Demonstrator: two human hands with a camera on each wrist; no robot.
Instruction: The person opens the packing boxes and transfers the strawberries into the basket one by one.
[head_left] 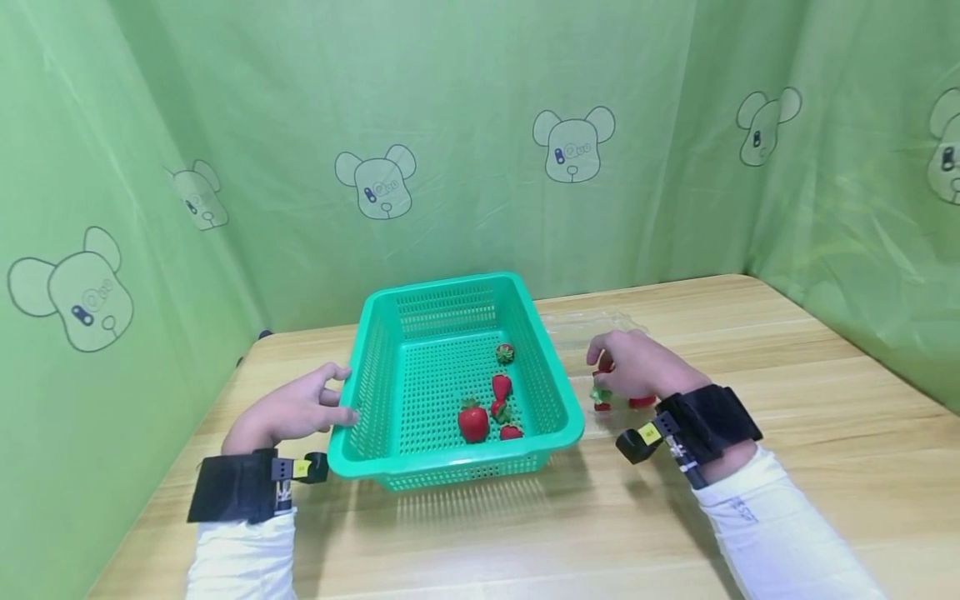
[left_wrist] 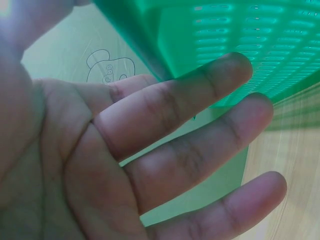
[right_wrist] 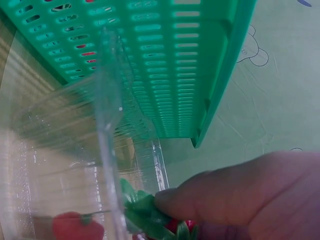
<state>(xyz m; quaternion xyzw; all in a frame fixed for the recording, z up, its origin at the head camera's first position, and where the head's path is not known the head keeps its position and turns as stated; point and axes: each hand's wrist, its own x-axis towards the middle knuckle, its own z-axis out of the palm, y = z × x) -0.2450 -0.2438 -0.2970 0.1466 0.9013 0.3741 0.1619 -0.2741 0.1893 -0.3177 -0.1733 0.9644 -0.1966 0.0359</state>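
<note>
My left hand (head_left: 303,407) is at the left rim of a green plastic basket (head_left: 456,463); its thumb and index finger touch the rim. In the left wrist view its other fingers (left_wrist: 192,155) reach out nearly straight beside the slotted wall. On the right, my right hand (head_left: 636,363) pinches a red strawberry with green leaves (right_wrist: 145,212) at a clear plastic box (right_wrist: 107,115). Another strawberry (right_wrist: 78,227) shows through the box wall. Several strawberries (head_left: 473,422) lie in the basket toward its right front.
The wooden table (head_left: 525,542) carries both basket and box, the box just right of the basket. Green curtains (head_left: 480,208) with bear-head drawings hang behind and at both sides. Each wrist wears a black strap (head_left: 708,421) with a small camera.
</note>
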